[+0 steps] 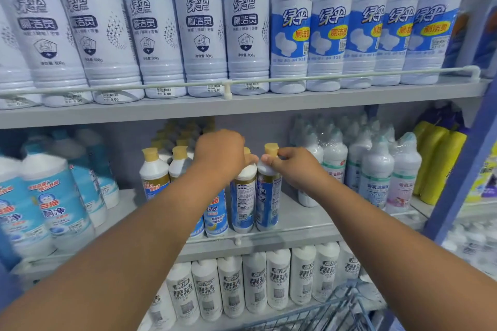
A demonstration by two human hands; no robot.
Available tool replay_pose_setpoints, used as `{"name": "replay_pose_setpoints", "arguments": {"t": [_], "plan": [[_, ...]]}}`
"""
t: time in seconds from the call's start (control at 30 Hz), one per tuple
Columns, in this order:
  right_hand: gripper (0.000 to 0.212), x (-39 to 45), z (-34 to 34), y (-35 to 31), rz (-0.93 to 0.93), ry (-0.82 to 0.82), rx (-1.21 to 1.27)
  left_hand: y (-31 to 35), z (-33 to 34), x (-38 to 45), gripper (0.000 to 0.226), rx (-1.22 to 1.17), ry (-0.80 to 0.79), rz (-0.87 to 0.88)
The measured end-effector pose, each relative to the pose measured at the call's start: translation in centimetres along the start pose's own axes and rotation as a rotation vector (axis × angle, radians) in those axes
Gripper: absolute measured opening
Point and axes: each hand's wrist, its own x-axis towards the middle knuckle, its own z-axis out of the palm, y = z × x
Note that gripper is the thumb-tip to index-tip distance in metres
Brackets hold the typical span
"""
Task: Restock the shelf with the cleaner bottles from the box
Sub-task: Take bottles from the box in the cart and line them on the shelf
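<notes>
**Both hands on gold-capped bottles at the middle shelf**

Both arms reach in from the bottom of the frame to the middle shelf [295, 226]. The left hand [220, 156] is curled over the top of one gold-capped bottle [243, 196], hiding most of its cap. Just to the right, the right hand [293, 166] pinches the neck of a second gold-capped bottle [267, 193] between thumb and fingers, right under the cap. The two bottles stand upright and touching, back labels outward, with a QR code showing on the left one; the small print is too blurred to read. More of the same bottles [154, 172] stand to their left.

Along the top of the frame, white bottles [199, 27] read 绿伞 厕洁灵, 净含量 800g, with price tags marked 6.00 at their feet. To the right, the blue-labelled bottles [291, 32] carry 绿伞 and 厕洁 in yellow. At middle left, the blue bottles [53, 201] read 白猫 厕净. On the bottom shelf, white bottles [255, 281] show 帮洁. A wire basket [336, 312] shows at the lower right.
</notes>
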Motion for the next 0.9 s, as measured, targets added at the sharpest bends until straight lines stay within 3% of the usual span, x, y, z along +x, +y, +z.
{"name": "replay_pose_setpoints", "arguments": {"t": [0.07,0.13,0.23,0.4,0.6,0.7,0.9], "plan": [[0.029,0.6,0.0,0.1,0.013,-0.033,0.021,-0.2,-0.7,1.0,0.052,0.114,0.034,0.105],[0.031,1.1,0.2,0.3,-0.006,-0.033,0.001,-0.8,-0.7,1.9,0.045,0.04,-0.042,0.145],[0.035,1.8,0.8,0.3,-0.004,-0.033,-0.042,-1.8,0.2,2.9,0.044,-0.124,-0.159,0.12],[0.04,2.8,1.9,0.1,0.013,0.002,-0.06,-2.1,1.4,3.9,0.047,-0.166,-0.134,0.056],[0.029,2.6,1.6,-0.9,-0.009,-0.016,-0.092,-3.2,0.4,4.1,0.043,-0.29,-0.295,0.066],[0.031,3.0,1.3,-1.6,-0.016,0.046,-0.037,-3.9,0.1,4.3,0.056,-0.35,-0.362,0.034],[0.044,3.5,1.4,-1.7,-0.007,0.168,-0.121,-4.5,0.6,4.7,0.034,-0.364,-0.345,0.092]]}}
